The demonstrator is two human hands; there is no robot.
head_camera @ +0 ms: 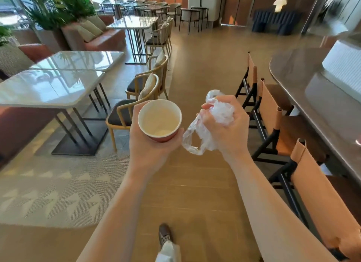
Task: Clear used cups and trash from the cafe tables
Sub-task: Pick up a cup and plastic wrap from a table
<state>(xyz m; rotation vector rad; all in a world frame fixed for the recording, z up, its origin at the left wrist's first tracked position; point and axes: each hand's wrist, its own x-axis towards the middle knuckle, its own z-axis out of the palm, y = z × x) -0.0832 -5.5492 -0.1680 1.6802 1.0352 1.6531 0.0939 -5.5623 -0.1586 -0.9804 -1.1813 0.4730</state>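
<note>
Head view. Left hand (144, 144) curled round a red paper cup (159, 119), mouth up, above the wooden floor (195, 183). Just right of the cup, right hand (228, 129) clenched on a crumpled clear plastic bag (207, 132), one loop dangling. Left of the cup: pale worktop (48, 90), chairs (134, 109). Right: bar stools (273, 115).

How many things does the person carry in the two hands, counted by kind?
paper cup, held in the left hand: 1
crumpled plastic bag, gripped in the right hand: 1
Total: 2
The pale rounded piece above the right hand may be part of the bag; I cannot tell.
</note>
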